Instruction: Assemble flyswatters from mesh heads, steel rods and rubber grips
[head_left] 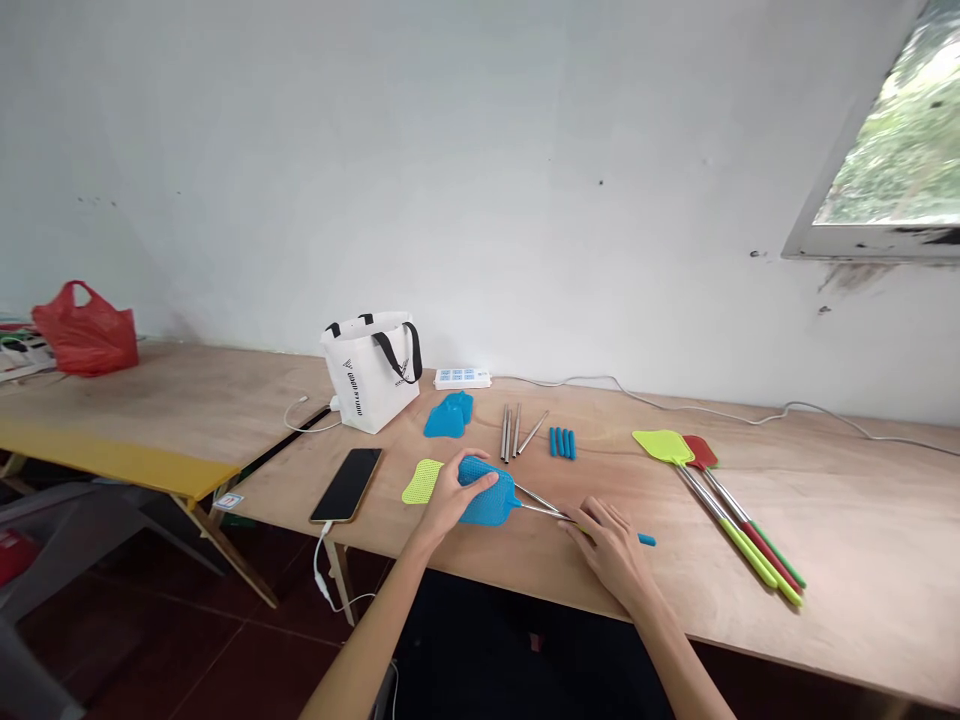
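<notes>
Fingers of the left hand [448, 497] are clasped on a blue swatter [493, 503] near the front edge of the bench [862, 500]; its shaft [537, 508] is gripped by the right hand [611, 545]. Beyond, metal tubes [505, 435] are laid between blue flaps [445, 420] and blue grips [563, 443].

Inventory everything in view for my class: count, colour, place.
Tables: two, brown, left and centre
Wall: one, pale, behind tables
Window: one, grey frame, upper right
Carrier bag: one, red, far left
Tote bag: one, white, centre-left
Power strip: one, white, beside tote bag
Phone: one, black, front centre-left
Cables: several, white, by wall and phone
Loose paddles: at least two, blue, centre
Rods: about four, silver, centre
Tubes: four, blue, right of rods
Swatters: several, lime, red and green, right
Partly hidden paddle: one, lime, centre
Held swatter: one, blue, front centre
Furniture: one, grey, lower left
Left hand: one, bare, on held swatter's paddle
Right hand: one, bare, on its handle
</notes>
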